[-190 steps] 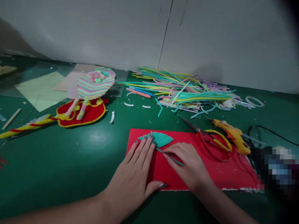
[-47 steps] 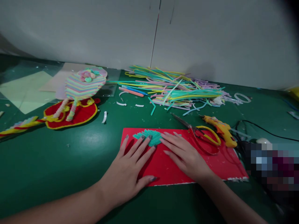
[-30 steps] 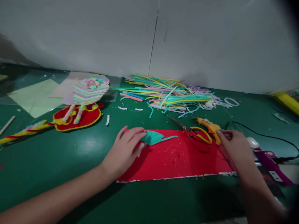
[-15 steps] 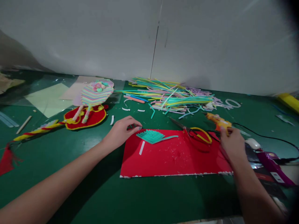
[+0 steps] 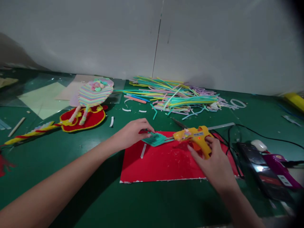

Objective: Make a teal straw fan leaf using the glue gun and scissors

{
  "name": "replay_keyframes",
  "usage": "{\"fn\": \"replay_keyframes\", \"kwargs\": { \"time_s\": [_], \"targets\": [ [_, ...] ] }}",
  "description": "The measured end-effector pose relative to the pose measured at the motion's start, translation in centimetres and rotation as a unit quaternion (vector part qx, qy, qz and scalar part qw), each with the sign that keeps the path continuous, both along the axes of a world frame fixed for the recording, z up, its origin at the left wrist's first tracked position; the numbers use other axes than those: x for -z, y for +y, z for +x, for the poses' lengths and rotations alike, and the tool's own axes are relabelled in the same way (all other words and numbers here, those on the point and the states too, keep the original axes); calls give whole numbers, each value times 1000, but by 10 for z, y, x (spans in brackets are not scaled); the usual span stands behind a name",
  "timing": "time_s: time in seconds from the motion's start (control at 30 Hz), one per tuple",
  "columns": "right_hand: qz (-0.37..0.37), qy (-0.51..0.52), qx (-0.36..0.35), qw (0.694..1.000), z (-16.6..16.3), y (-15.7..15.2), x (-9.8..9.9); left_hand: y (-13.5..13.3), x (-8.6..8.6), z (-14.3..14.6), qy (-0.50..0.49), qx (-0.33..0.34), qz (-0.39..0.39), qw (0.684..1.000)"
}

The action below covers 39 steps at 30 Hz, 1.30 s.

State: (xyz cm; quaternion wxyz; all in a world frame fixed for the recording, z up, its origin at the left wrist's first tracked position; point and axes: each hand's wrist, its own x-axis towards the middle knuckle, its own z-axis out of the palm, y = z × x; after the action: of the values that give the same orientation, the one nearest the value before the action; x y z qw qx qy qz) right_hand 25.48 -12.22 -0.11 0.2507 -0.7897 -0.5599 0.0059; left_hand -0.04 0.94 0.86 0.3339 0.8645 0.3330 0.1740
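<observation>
The right hand (image 5: 217, 164) is partly closed around the handle of the yellow glue gun (image 5: 198, 136), fingers wrapped behind the grip and the thumb standing away from it toward 10 o'clock. The left hand (image 5: 135, 134) is curled almost closed, its fingertips at the 11 o'clock edge of the teal ribbed piece (image 5: 155, 139); whether they pinch that edge or only press on it, I cannot tell. The piece lies near the 11 o'clock corner of the red board (image 5: 166, 164), with the gun at its 3 o'clock and the nozzle (image 5: 169, 138) aimed toward 9 o'clock. Whether the tip touches the piece or hovers just over it is not clear.

The step in hand looks like putting glue where the loose teal strand meets the piece. To do it well, bring the thumb round the handle for a steadier grip, lay a thin, even line, and draw the tip toward 3 o'clock without dragging the strand. The left fingertips should keep the piece flat and well clear of the hot tip. Mind the scissors (image 5: 179, 123) at 2 o'clock of the piece, and keep stray glue off the white strip (image 5: 143, 151) between 7 and 8 o'clock.
</observation>
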Motion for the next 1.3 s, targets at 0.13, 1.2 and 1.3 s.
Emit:
{"fn": "replay_keyframes", "kwargs": {
  "time_s": [0.13, 1.2, 1.3],
  "targets": [
    [11, -12, -21, 1000, -16, -2, 13, 9, 8, -9, 33, -29, -15, 999],
    [197, -62, -155, 966, -32, 31, 27, -4, -8, 6, -254, -233, -537, 770],
    [192, -49, -165, 966, -30, 31, 28, -2, -7, 5, -259, -234, -542, 765]
  ]
}}
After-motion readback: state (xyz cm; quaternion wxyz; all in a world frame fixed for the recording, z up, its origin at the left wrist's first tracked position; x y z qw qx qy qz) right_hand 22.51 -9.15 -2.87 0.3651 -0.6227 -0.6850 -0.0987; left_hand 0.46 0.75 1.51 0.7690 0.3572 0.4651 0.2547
